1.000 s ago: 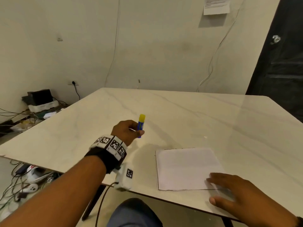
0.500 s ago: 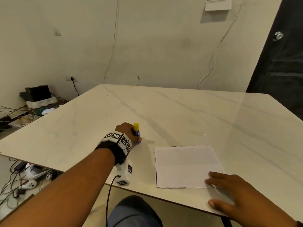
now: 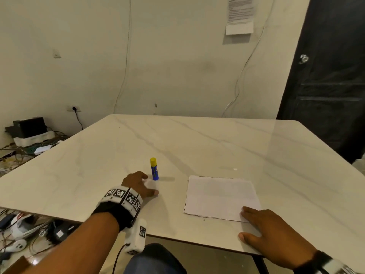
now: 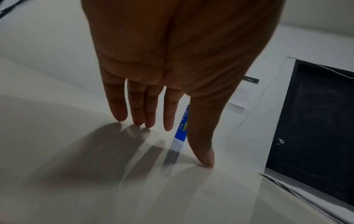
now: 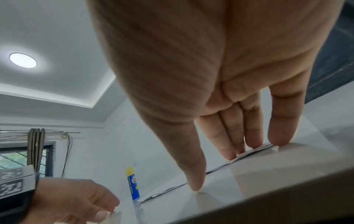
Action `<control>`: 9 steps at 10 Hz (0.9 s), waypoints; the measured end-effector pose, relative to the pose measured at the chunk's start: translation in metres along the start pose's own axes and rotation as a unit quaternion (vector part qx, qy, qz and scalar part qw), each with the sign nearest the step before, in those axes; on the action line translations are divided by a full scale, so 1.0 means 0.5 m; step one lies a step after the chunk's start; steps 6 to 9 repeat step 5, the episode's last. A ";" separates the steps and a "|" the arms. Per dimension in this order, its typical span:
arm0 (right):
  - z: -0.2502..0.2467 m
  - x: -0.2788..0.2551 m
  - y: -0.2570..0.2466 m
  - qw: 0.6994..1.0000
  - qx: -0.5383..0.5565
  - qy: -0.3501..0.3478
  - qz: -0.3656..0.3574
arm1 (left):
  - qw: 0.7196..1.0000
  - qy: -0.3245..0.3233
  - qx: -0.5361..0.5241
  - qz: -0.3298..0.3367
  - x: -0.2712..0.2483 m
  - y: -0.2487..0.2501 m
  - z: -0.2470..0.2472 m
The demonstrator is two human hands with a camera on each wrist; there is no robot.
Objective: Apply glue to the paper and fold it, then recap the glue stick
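Observation:
A blue glue stick (image 3: 154, 169) with its yellow cap on stands upright on the marble table (image 3: 197, 145), left of a white folded sheet of paper (image 3: 219, 196). My left hand (image 3: 141, 184) lies open just in front of the stick, fingers straight and apart from it, holding nothing. The left wrist view shows the glue stick (image 4: 182, 125) between the index finger and thumb, untouched. My right hand (image 3: 266, 226) rests flat on the paper's near right corner, fingers straight. In the right wrist view the fingertips (image 5: 229, 153) press the paper's edge, and the glue stick (image 5: 133, 184) stands beyond.
The table's front edge (image 3: 197, 241) runs close under both wrists. Cables, a black box (image 3: 27, 127) and clutter lie on the floor to the left. A dark door (image 3: 327, 76) stands at the right. A printed notice (image 3: 240, 14) hangs on the wall.
My left hand lowered the capped glue stick, stood it upright on the table, let go and drew back a little. The right hand stayed on the paper's corner.

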State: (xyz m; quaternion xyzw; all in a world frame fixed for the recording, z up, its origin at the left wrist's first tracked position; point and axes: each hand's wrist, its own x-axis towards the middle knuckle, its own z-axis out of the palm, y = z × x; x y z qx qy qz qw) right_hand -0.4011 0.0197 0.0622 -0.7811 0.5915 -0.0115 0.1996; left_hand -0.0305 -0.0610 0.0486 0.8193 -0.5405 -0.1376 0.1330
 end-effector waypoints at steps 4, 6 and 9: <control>-0.008 -0.059 0.051 0.983 0.154 0.096 0.026 | 0.989 -0.092 0.092 0.070 -0.165 0.019 0.001; -0.019 -0.077 0.079 0.979 0.153 0.119 0.054 | 0.987 -0.101 0.100 0.076 -0.191 0.012 -0.007; -0.019 -0.077 0.079 0.979 0.153 0.119 0.054 | 0.987 -0.101 0.100 0.076 -0.191 0.012 -0.007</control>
